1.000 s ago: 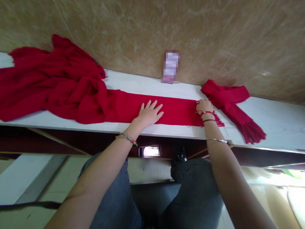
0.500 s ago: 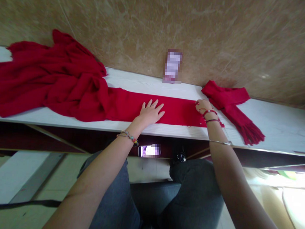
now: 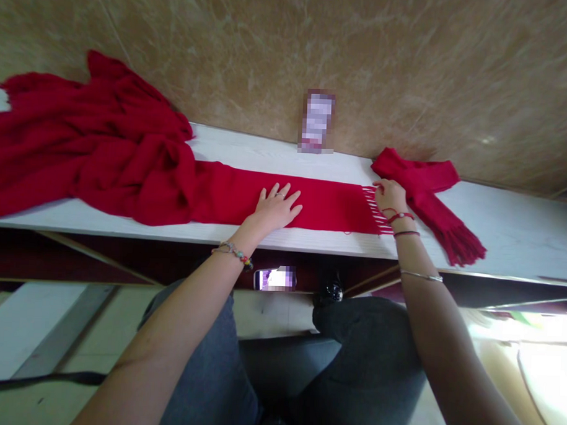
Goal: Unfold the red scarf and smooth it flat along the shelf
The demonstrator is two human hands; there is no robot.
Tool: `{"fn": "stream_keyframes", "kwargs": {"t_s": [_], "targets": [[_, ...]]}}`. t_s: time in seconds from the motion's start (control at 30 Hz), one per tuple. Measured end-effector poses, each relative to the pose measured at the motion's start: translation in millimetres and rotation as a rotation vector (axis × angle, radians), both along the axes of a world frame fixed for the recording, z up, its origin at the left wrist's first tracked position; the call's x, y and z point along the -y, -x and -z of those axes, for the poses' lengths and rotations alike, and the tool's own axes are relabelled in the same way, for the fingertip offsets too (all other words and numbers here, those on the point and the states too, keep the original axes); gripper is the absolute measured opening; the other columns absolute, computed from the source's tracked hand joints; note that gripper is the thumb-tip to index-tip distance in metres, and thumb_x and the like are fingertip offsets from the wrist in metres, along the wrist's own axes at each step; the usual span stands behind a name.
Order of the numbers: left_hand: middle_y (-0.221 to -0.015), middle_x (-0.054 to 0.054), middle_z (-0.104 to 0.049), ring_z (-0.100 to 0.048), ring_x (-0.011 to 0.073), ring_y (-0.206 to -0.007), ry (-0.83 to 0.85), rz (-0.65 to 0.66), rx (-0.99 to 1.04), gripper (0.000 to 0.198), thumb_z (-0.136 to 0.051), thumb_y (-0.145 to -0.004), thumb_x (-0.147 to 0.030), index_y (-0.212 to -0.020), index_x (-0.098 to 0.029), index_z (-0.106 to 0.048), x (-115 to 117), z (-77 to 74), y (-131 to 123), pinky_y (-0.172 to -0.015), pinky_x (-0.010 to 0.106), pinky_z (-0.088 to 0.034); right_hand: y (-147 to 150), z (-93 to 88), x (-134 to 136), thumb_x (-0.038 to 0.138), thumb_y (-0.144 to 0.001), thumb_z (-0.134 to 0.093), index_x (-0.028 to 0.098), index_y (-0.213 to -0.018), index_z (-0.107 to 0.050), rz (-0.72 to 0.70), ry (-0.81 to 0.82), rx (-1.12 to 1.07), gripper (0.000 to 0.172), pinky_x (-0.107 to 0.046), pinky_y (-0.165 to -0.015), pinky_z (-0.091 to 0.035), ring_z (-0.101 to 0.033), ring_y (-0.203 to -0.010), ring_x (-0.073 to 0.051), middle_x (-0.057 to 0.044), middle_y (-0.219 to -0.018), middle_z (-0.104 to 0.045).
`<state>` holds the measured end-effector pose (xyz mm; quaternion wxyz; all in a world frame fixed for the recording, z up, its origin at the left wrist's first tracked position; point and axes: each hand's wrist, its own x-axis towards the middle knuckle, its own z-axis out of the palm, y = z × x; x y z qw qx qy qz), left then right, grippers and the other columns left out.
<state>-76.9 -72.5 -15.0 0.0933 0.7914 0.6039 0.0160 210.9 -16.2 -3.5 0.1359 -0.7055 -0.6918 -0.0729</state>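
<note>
Two pieces of red fabric lie along a white desk (image 3: 520, 227), the larger running from the left edge to the middle. At far left this red cloth (image 3: 173, 184) is heaped in loose folds; towards the right it becomes a smooth, narrow strip. The left hand (image 3: 278, 206) rests palm down on the strip, fingers spread wide and grasping nothing. Below it, under the desk's front edge, lies a lit phone (image 3: 275, 278); slightly farther right, a blurred rectangular object (image 3: 317, 121) stands against the marbled wall (image 3: 246, 68). At the strip's right end, a fringe (image 3: 374, 212) shows separate strands. The right hand (image 3: 392, 199) is at its upper part, fingers bent and close together; whether they pinch a strand cannot be told. Just beyond lies a fringed scarf (image 3: 432, 208), folded across itself. Judging by the lay, the strip is flattened and its visible strands parted, whereas the heap is not yet straightened; strands behind the right hand cannot be assessed.
</note>
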Motion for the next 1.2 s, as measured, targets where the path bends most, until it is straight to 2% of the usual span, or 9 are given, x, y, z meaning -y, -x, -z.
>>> {"fn": "stream_keyframes", "kwargs": {"t_s": [0.13,0.23,0.37,0.5,0.67,0.87,1.0,1.1,1.2], "targets": [[-0.156,0.006,-0.016,-0.012,0.0288,-0.143,0.008,-0.005,-0.006,0.056,-0.021,-0.095,-0.047,-0.147,-0.026,-0.026,2,-3.4,-1,-0.113,0.052,-0.013,6,10.4,2,0.007,-0.079,-0.041,0.009,-0.109,-0.067,-0.038,0.138,0.06,0.039,-0.029,-0.091,-0.042,-0.057,-0.102,-0.021,-0.014,-0.11,-0.065],[-0.156,0.004,-0.015,-0.011,0.028,-0.143,0.018,-0.011,-0.014,0.056,-0.02,-0.095,-0.047,-0.147,-0.027,-0.025,3,-5.4,-1,-0.113,0.051,-0.014,-12,16.5,7,0.007,-0.079,-0.04,0.006,-0.11,-0.066,0.075,0.113,0.101,0.04,-0.031,-0.091,-0.042,-0.057,-0.103,-0.024,-0.017,-0.109,-0.065],[-0.156,0.005,-0.015,-0.011,0.0287,-0.143,0.01,-0.002,-0.003,0.057,-0.021,-0.094,-0.048,-0.147,-0.027,-0.025,1,-3.6,-1,-0.113,0.051,-0.014,-33,12.9,13,0.01,-0.08,-0.039,0.002,-0.109,-0.067,0.186,0.035,0.097,0.041,-0.036,-0.089,-0.043,-0.057,-0.099,-0.028,-0.02,-0.102,-0.065],[-0.157,0.005,-0.015,-0.011,0.0298,-0.143,0.016,-0.004,-0.001,0.057,-0.021,-0.094,-0.048,-0.147,-0.027,-0.025,0,-1.8,-1,-0.113,0.052,-0.013,-20,4.9,13,0.01,-0.079,-0.039,0.006,-0.107,-0.068,0.093,-0.009,0.069,0.041,-0.036,-0.09,-0.044,-0.058,-0.099,-0.026,-0.017,-0.104,-0.066],[-0.157,0.004,-0.014,-0.011,0.0282,-0.143,0.026,-0.009,-0.017,0.057,-0.02,-0.094,-0.049,-0.147,-0.028,-0.024,1,-3.7,-1,-0.113,0.051,-0.014,14,5.7,6,0.007,-0.079,-0.042,0.012,-0.103,-0.071,-0.032,0.139,0.134,0.038,-0.032,-0.092,-0.043,-0.059,-0.102,-0.022,-0.012,-0.105,-0.068],[-0.156,0.005,-0.015,-0.011,0.0286,-0.143,0.015,-0.003,-0.012,0.057,-0.021,-0.095,-0.048,-0.147,-0.026,-0.025,2,-3.7,-1,-0.113,0.051,-0.014,-3,10.0,7,0.005,-0.08,-0.039,0.002,-0.103,-0.069,0.188,0.166,0.2,0.038,-0.033,-0.083,-0.047,-0.061,-0.1,-0.027,-0.021,-0.106,-0.067],[-0.157,0.003,-0.015,-0.012,0.0278,-0.143,0.007,-0.002,-0.02,0.057,-0.021,-0.095,-0.048,-0.147,-0.028,-0.024,2,-3.4,-1,-0.113,0.05,-0.014,-23,1.7,13,0.006,-0.08,-0.036,-0.001,-0.105,-0.068,0.268,0.09,0.158,0.04,-0.036,-0.081,-0.047,-0.061,-0.097,-0.029,-0.025,-0.101,-0.067],[-0.157,0.003,-0.015,-0.012,0.0285,-0.143,0.014,-0.008,-0.023,0.056,-0.02,-0.095,-0.049,-0.147,-0.029,-0.024,1,-3.1,-1,-0.113,0.051,-0.014,-18,-7.3,17,0.009,-0.081,-0.038,0.004,-0.107,-0.068,0.224,0.017,0.118,0.04,-0.034,-0.084,-0.046,-0.061,-0.097,-0.027,-0.02,-0.104,-0.067],[-0.157,0.003,-0.014,-0.011,0.029,-0.143,0.018,-0.005,-0.013,0.057,-0.02,-0.094,-0.05,-0.147,-0.028,-0.024,0,-2.2,-1,-0.113,0.051,-0.013,1,-10.1,22,0.011,-0.082,-0.04,0.009,-0.104,-0.07,0.104,0.042,0.125,0.038,-0.033,-0.085,-0.046,-0.061,-0.097,-0.025,-0.015,-0.104,-0.068]]}}
